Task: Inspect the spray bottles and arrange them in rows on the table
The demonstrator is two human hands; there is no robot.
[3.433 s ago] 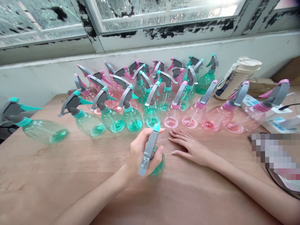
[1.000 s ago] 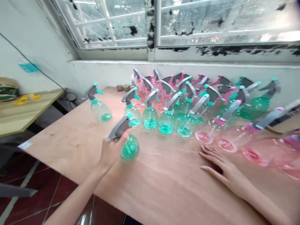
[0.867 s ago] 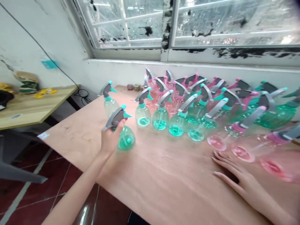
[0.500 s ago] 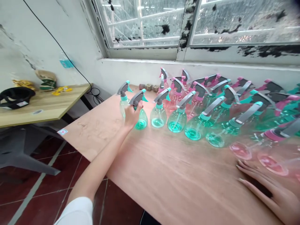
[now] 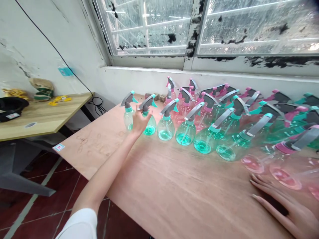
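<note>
My left hand (image 5: 140, 122) is at a green spray bottle (image 5: 150, 127), its thumb and fingers apart around the near side of the neck. Whether the fingertips touch it I cannot tell. Another green spray bottle (image 5: 128, 116) stands just left of the hand, partly behind it. To the right, a paler green bottle (image 5: 165, 131) and a brighter one (image 5: 184, 136) continue the front row. My right hand (image 5: 286, 205) lies open on the wooden table (image 5: 174, 186), fingers stretched towards the pink spray bottles (image 5: 285, 176) at the right.
Several pink-topped bottles (image 5: 185, 103) and green ones crowd behind the front row, below the window (image 5: 149, 30). Small blocks (image 5: 163, 98) sit by the wall. Left is a second table (image 5: 57, 116) with a black cap (image 5: 12, 108) and a sack (image 5: 42, 89). A cable (image 5: 57, 51) hangs nearby.
My left thumb and fingers have spread from their hold on the green spray bottle's neck. The bottle stays standing in the row. My right hand keeps its place on the table; the view has shifted slightly.
</note>
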